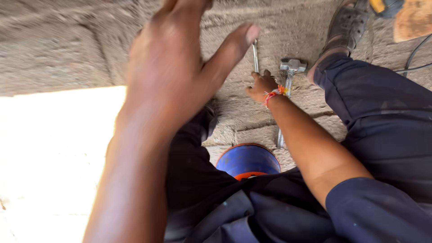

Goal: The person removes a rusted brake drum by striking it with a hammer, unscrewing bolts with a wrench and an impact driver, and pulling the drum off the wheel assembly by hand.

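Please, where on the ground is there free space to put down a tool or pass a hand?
The bare concrete floor left of the raised left hand is free. It is crowded near the right hand: the thin silver wrench, the steel-headed hammer and the grey shoe lie close together.

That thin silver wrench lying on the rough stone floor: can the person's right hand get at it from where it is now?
Probably yes. The right hand lies at the lower end of the thin silver wrench, with nothing between them; the steel hammer lies off to one side.
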